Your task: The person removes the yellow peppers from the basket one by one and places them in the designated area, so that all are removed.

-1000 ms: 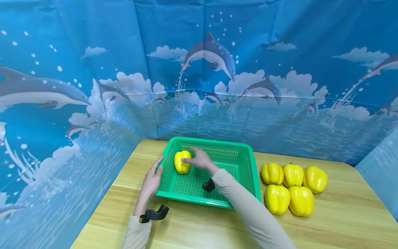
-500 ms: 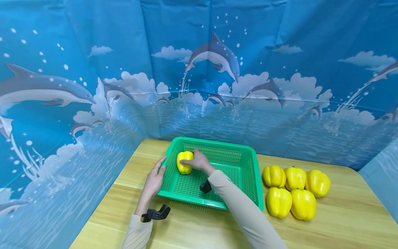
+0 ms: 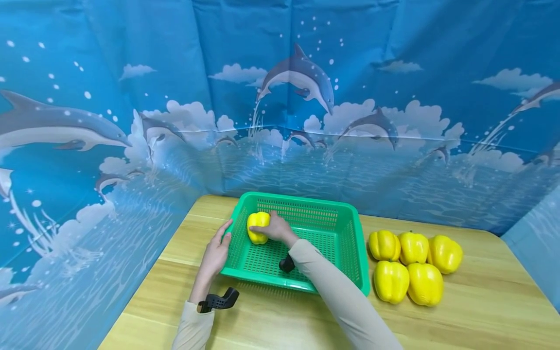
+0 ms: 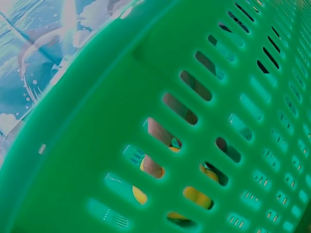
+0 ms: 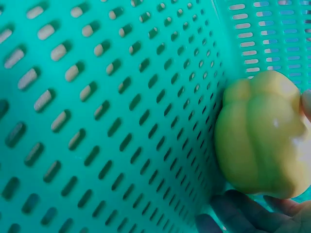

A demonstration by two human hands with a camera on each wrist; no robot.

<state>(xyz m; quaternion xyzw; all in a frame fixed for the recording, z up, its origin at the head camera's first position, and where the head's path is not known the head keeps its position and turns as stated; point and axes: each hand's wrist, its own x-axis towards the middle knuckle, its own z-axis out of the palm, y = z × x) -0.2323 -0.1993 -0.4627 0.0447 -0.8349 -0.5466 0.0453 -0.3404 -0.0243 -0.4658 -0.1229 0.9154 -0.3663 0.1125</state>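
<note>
From the head camera we see our right hand [image 3: 274,228] curled round a yellow pepper [image 3: 256,224] inside the green basket [image 3: 345,243], near its far left corner. Our left hand [image 3: 215,253] lies with straight fingers against the outside of the basket's left wall, gripping nothing. Five more yellow peppers [image 3: 413,265] sit clustered on the wooden table [image 3: 481,311] just right of the basket, none touching it. A blue dolphin backdrop [image 3: 131,121] closes in the table's far and left edges, and its fabric runs close by our left hand. The rest of the basket floor lies bare to the right of the held pepper, and bare wood stretches along the table's near edge.

From the left wrist we meet the slotted basket wall [image 4: 97,121] filling the view; through its slots we glimpse yellow and a bit of finger.

From the right wrist, the pepper [image 5: 262,141] rests close against the perforated side wall [image 5: 97,97], with our fingertips [image 5: 243,213] under its lower edge.
</note>
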